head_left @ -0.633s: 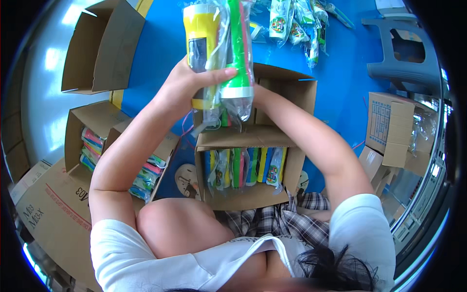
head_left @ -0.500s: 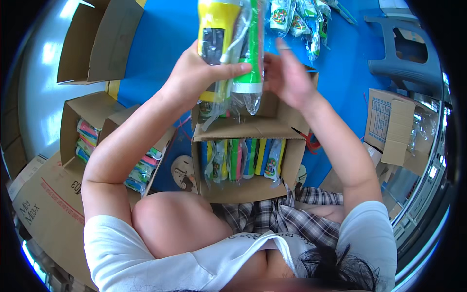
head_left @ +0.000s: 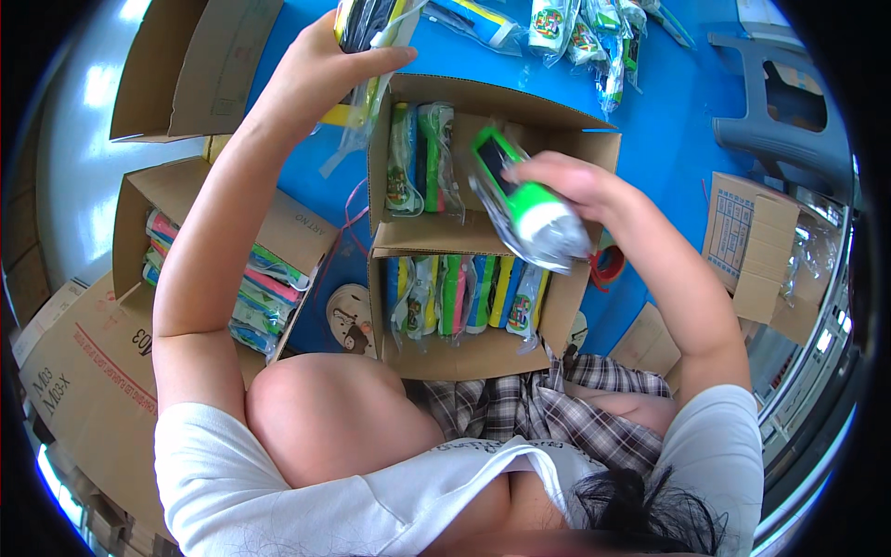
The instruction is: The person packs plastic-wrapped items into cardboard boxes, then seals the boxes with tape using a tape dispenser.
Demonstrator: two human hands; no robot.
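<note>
My left hand (head_left: 320,79) is raised at the upper left, its fingers closed round a yellow and black flashlight (head_left: 371,23) in a clear plastic bag. The top of that flashlight is cut off by the frame's edge. In my right hand (head_left: 571,181) is a bagged green and white flashlight (head_left: 534,206), tilted over the far open carton (head_left: 585,153). At that carton's left side stand a few bagged flashlights (head_left: 418,153) in green, black and pink. The near open carton (head_left: 464,360) holds a row of several bagged flashlights (head_left: 464,297).
More bagged flashlights (head_left: 594,37) lie on the blue surface (head_left: 664,121) at the far side. To the left is another filled carton (head_left: 297,227), with an open carton (head_left: 223,74) behind it. Red-handled scissors (head_left: 607,266) sit right of the near carton. A grey stool (head_left: 780,102) stands far right.
My hands have parted. The left has moved left with the yellow flashlight; the right has taken the green one and brought it down over the far carton.
</note>
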